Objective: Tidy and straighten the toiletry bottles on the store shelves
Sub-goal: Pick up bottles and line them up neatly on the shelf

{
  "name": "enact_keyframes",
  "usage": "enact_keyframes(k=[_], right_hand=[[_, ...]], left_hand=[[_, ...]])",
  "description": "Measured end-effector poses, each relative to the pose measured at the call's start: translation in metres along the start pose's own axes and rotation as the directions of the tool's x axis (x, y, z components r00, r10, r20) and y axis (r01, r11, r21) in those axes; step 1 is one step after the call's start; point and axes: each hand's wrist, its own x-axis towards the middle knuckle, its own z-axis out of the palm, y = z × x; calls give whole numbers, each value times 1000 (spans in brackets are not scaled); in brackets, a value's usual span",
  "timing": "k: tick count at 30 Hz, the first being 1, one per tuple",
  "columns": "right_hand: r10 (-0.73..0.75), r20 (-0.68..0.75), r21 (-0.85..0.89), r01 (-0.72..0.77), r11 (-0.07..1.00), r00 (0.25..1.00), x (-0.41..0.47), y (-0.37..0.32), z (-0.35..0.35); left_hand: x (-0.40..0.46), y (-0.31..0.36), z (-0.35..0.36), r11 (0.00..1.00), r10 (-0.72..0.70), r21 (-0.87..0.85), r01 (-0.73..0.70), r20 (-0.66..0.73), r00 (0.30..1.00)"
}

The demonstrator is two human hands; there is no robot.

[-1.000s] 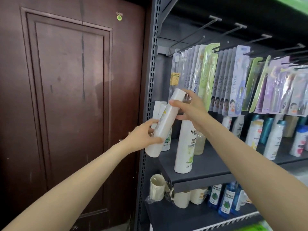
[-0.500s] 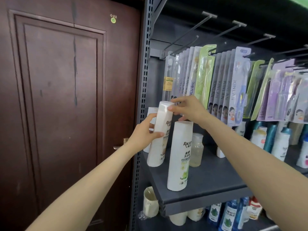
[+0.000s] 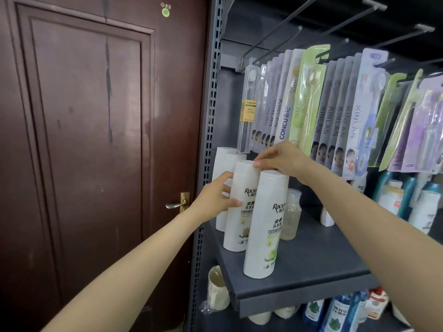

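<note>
Our left hand (image 3: 213, 200) grips the white bottle's (image 3: 239, 212) side; our right hand's (image 3: 280, 159) fingers (image 3: 260, 164) pinch its cap, upright on the shelf (image 3: 311, 264).

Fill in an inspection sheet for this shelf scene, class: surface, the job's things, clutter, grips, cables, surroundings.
Surface: dark grey shelf, bottles standing on it.
Job's things: white shampoo bottle upright, held by both hands; a second white bottle upright in front of it near the shelf edge; two more white bottles behind.
Clutter: small clear bottle behind the front bottle.
Grips: left hand wraps the held bottle's side; right hand fingertips on its cap.
Cables: nothing seen.
Surroundings: brown door left; packaged toothbrushes hanging above; cups on the shelf below.
</note>
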Motion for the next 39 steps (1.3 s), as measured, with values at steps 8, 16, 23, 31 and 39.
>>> enact_keyframes(k=[8, 16, 23, 31, 39], right_hand=[[-7, 30, 22, 6, 1000, 1000, 4, 0, 0], [-23, 23, -29, 23, 999, 999, 9, -4, 3], [-79, 17, -160, 81, 984, 997, 4, -9, 2], [-172, 140, -315, 209, 926, 975, -14, -13, 1], [-110, 131, -288, 144, 947, 985, -20, -8, 1]], left_hand=[[19, 24, -9, 994, 109, -5, -113, -214, 971], [19, 24, -6, 991, 118, -25, -129, -253, 960], [19, 19, -6, 987, 154, -1, -159, -242, 958], [35, 15, -34, 942, 251, 288, -172, -264, 931], [48, 13, -40, 928, 123, 357, -102, -36, 992]])
